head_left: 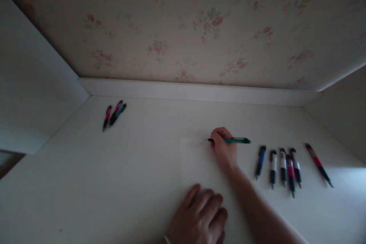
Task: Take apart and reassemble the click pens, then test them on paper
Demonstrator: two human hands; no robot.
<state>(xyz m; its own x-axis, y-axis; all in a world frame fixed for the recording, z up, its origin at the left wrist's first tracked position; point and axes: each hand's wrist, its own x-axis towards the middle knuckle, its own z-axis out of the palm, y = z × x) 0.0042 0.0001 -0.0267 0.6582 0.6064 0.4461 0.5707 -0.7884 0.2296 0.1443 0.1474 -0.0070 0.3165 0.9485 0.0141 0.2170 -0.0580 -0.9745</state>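
Note:
A green pen (238, 140) lies across my right hand (224, 148), which grips it near its dark tip. That tip points left, at the upper right part of a white sheet of paper (194, 164). Faint marks run in a row along the top of the sheet. My left hand (200, 217) rests palm down over the sheet's lower edge, its fingers slightly bent and holding nothing.
On the white desk (128, 183), a red pen (107, 117), a purple pen (116, 110) and a teal pen (117, 115) lie at the back left. Several pens, including a blue one (260, 162), lie right of my right forearm. Floral wallpaper is behind.

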